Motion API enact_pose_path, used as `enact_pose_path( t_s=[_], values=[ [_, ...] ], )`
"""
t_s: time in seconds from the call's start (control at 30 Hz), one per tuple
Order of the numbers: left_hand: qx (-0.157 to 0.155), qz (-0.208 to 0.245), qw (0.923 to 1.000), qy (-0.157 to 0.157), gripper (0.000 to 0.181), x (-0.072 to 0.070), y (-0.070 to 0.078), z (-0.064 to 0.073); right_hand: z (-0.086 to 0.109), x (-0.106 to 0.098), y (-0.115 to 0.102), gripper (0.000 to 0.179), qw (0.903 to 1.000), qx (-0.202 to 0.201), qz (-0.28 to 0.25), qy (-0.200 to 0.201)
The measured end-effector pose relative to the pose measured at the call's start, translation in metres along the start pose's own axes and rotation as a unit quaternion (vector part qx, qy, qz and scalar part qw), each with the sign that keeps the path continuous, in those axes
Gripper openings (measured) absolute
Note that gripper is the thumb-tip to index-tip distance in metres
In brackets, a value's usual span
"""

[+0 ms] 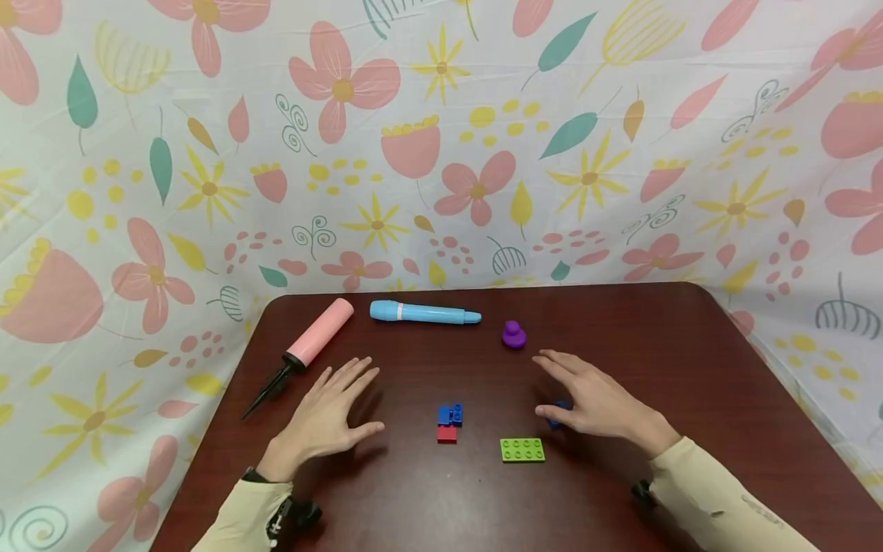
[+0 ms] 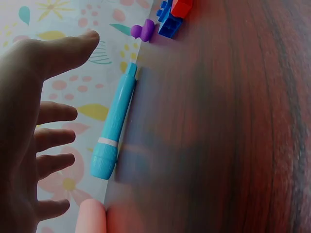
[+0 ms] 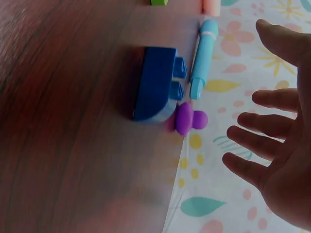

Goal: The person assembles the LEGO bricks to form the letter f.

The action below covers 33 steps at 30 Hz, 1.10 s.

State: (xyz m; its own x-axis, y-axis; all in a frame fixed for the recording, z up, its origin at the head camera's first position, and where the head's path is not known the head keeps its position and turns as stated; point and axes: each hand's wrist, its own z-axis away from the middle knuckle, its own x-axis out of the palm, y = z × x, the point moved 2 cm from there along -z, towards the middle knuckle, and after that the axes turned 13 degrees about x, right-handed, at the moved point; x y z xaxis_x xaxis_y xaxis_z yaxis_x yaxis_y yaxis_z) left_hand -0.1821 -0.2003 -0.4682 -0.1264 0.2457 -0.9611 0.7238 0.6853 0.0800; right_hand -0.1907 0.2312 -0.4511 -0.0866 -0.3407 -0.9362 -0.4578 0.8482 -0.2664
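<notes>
Both hands hover over the dark wooden table with fingers spread and nothing held. My left hand (image 1: 329, 414) is at the left, near a pink pump (image 1: 320, 332) with a black nozzle. My right hand (image 1: 596, 399) is above a blue building brick (image 3: 156, 83), which it partly hides in the head view; the right wrist view shows its two studs and rounded end. Between the hands sit blue bricks (image 1: 444, 415) and a red brick (image 1: 447, 435) side by side. A flat lime-green brick (image 1: 522, 450) with several studs lies closer to the right hand.
Toward the back edge of the table (image 1: 621, 322) lies a light blue tube-shaped thing (image 1: 428, 313) with a white band. To its right stands a small purple knobbed object (image 1: 513, 335). A flower-patterned cloth (image 1: 441, 176) hangs behind the table and along both sides.
</notes>
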Motion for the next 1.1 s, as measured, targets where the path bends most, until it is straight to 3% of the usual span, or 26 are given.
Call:
enact_pose_path(
  t_s=[0.53,1.1],
  values=[
    [0.004,0.025,0.9996,-0.012,0.087,0.006,0.007,-0.008,-0.011,0.013,-0.02,0.073,0.9991,0.008,-0.029,-0.03],
    [-0.007,0.052,0.9981,-0.032,0.084,0.013,0.018,-0.019,-0.026,0.027,-0.046,0.055,0.9968,-0.038,-0.059,-0.04]
  ],
)
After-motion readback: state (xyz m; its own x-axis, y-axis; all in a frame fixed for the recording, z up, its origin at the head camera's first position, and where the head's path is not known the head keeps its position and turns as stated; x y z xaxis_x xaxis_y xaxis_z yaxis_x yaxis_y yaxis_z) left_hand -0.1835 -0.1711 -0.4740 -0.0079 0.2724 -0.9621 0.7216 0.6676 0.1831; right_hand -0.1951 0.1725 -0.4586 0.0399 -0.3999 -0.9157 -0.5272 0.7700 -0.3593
